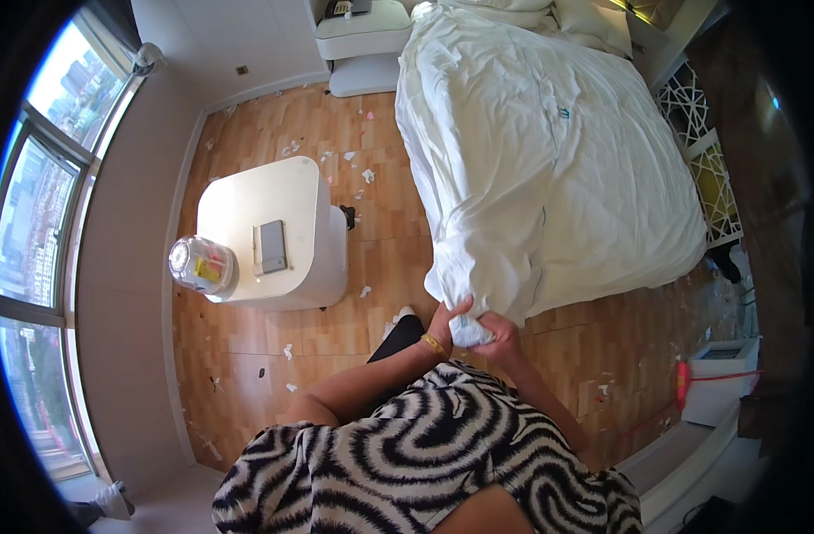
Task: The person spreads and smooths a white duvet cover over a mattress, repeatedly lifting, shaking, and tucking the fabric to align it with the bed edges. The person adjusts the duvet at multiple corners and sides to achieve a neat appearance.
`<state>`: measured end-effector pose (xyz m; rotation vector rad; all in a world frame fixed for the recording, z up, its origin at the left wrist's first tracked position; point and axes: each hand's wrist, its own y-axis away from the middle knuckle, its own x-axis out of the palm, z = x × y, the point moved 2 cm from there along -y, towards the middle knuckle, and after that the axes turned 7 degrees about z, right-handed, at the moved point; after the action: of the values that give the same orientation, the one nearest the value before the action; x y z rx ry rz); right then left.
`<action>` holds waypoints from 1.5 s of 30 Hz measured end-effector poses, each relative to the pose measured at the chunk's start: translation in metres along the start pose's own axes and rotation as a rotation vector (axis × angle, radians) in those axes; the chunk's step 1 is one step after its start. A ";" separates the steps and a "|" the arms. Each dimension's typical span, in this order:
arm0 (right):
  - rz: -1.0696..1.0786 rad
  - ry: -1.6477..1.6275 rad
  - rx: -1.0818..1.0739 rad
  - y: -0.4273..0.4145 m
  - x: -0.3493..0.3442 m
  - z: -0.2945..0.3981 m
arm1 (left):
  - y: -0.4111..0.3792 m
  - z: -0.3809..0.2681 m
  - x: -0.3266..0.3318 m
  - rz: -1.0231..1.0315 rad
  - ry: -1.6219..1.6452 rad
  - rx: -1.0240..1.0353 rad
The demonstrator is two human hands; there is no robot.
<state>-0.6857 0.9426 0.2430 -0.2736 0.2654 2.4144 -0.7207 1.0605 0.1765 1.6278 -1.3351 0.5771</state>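
Note:
A white duvet (pixel 487 173) covers most of the bed, wrinkled and bunched along its left side. At its near left corner, my left hand (pixel 445 322) grips the gathered white cloth, a gold bracelet around the wrist. Close beside it, my right hand (pixel 502 339) holds the same corner from the other side. A bunched end of the cloth (pixel 470 332) sticks out between the two hands, in front of my torso. Small blue-green marks show on this end and farther up the duvet. White pillows (pixel 590 27) lie at the bed's far end.
A white side table (pixel 273 200) at the left bears a grey box (pixel 271 247) and a clear plastic container (pixel 203 265). Paper scraps (pixel 368 176) litter the wood floor (pixel 387 267). Beyond is a nightstand (pixel 363 30) with a telephone; at the lower right stands a white bin-like box (pixel 717 394).

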 end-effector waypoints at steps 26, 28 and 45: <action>0.150 0.045 0.165 0.143 0.064 -0.043 | 0.097 0.119 -0.103 0.034 -1.223 -0.347; 0.115 0.020 0.262 0.147 0.061 -0.078 | 0.093 0.116 -0.081 -0.049 -1.304 -0.326; 0.070 0.994 0.611 0.012 0.093 -0.036 | 0.124 0.095 -0.028 -0.096 -1.444 -0.160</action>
<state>-0.7579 0.9813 0.1853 -1.1554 1.4166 1.9373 -0.8636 0.9945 0.1537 1.9515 -2.1312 -0.9813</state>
